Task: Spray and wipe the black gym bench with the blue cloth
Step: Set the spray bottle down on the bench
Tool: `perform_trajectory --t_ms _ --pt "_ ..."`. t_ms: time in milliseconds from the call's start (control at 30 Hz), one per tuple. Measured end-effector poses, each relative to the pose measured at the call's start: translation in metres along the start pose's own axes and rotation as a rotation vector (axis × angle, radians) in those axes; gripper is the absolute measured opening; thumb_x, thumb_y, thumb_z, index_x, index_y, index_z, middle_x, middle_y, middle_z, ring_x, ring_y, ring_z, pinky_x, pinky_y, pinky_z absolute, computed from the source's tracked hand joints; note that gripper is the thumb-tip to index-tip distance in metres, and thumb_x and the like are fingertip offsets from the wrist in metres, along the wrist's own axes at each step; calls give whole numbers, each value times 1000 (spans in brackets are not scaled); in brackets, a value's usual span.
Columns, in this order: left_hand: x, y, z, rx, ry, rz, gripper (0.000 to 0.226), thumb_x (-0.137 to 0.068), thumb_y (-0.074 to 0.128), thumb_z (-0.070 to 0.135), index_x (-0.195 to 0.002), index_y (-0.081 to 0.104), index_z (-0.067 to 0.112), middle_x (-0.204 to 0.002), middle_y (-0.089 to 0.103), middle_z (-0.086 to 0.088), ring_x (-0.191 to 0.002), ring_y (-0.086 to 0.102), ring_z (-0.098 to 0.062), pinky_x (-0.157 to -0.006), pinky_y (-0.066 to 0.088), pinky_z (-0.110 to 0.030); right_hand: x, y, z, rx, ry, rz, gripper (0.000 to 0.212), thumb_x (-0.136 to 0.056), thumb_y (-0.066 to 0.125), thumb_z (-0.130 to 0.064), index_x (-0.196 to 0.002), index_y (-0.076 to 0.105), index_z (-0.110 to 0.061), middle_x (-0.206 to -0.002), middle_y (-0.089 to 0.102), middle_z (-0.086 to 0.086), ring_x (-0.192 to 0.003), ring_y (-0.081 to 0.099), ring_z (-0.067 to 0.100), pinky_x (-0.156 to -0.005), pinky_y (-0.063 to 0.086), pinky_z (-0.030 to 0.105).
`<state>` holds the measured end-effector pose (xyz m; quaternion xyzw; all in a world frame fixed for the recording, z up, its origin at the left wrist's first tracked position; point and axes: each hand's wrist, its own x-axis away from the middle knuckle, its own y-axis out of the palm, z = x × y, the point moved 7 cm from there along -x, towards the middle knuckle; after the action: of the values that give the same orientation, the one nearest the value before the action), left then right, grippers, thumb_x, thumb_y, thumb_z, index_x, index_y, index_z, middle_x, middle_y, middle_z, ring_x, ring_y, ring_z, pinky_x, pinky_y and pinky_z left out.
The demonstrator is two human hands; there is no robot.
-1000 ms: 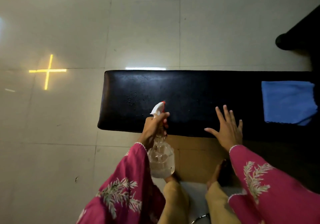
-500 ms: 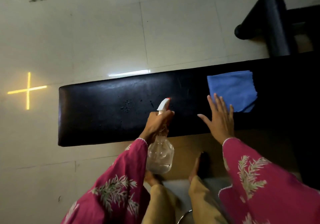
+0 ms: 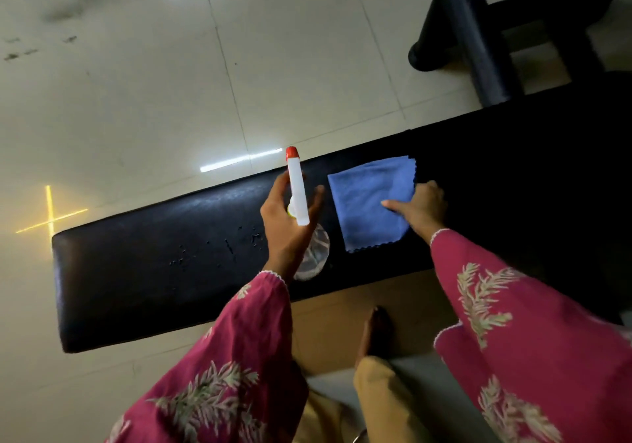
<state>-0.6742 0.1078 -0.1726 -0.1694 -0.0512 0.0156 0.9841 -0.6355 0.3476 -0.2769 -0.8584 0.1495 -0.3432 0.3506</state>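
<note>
The black gym bench runs across the view, tilted up toward the right, with small droplets on its padding near the middle. A clear spray bottle with a white head and red nozzle stands over the bench, and my left hand is wrapped around its neck. Just right of it the folded blue cloth lies flat on the bench. My right hand rests on the cloth's right edge, fingers curled onto it and thumb pressed on its top.
Pale floor tiles lie beyond the bench, with a yellow cross mark at the left. Black equipment legs and a padded roller stand at the top right. My feet and a brown mat are below the bench's near edge.
My right hand moved right from the bare bench onto the blue cloth and curled on it. My left hand raised the spray bottle upright over the bench. The view swung right.
</note>
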Motion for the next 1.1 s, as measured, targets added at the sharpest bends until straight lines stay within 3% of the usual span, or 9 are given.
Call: perform_trajectory --t_ms 167,300,400,533,600,800,900,967,1100 --pt "-12 24 24 -30 99 60 51 -75 65 44 -106 58 4 -76 56 6 -58 49 -4 -60 42 -17 13 -16 7 -572 8 1 58 -81 68 -12 -131 42 -4 -122 52 3 -114 49 14 -95 37 22" --pt "-21 47 39 -15 144 61 55 -75 65 47 -110 56 7 -101 63 -6 -72 58 -24 -69 53 -41 16 -36 54 -685 114 11 52 -79 70 -15 -124 49 -2 -118 59 9 -108 58 22 -86 46 28" --pt "-26 61 43 -28 167 57 57 -76 68 45 -115 53 7 -109 62 -3 -82 62 -36 -78 53 -38 18 -45 77 -731 149 -10 44 -81 68 -15 -120 52 -4 -113 61 7 -101 59 18 -78 48 22" --pt "-18 69 29 -42 109 12 60 -75 77 25 -122 47 3 -64 59 7 -59 62 -12 -71 45 -12 20 -41 82 -797 173 -64 41 -80 69 -19 -117 54 -9 -111 62 2 -101 60 14 -81 47 23" --pt "-15 70 24 -58 100 -34 74 -73 78 27 -132 39 5 -81 61 14 -66 64 -5 -72 47 -15 20 -38 81 -808 181 -70 38 -79 70 -18 -113 55 -11 -109 62 0 -99 60 12 -83 47 23" --pt "13 52 -21 30 -129 -41 99 -67 83 24 -144 20 19 -131 35 20 -118 48 -8 -99 41 -20 28 -36 81 -828 202 -56 42 -79 70 -13 -117 54 -8 -112 63 6 -102 62 18 -83 50 28" --pt "55 42 -58 18 -281 96 48 -80 72 21 -121 50 14 -116 56 3 -101 57 -12 -93 47 -32 47 -36 79 -871 215 -75 46 -80 69 -14 -121 52 -5 -114 63 7 -103 62 18 -83 52 28" --pt "87 62 -73 113 -433 -53 18 -86 64 20 -104 62 14 -99 65 1 -92 60 -14 -85 49 -31 66 -33 74 -910 236 -110 46 -79 69 -14 -120 51 -3 -117 62 10 -106 61 20 -91 51 36" --pt "130 101 -84 423 -783 -333 48 -86 53 47 -108 65 6 -107 68 -13 -105 60 -25 -88 47 -32 112 -24 53 -952 205 -217 38 -72 73 -17 -106 56 -11 -112 64 7 -101 62 18 -88 51 32"
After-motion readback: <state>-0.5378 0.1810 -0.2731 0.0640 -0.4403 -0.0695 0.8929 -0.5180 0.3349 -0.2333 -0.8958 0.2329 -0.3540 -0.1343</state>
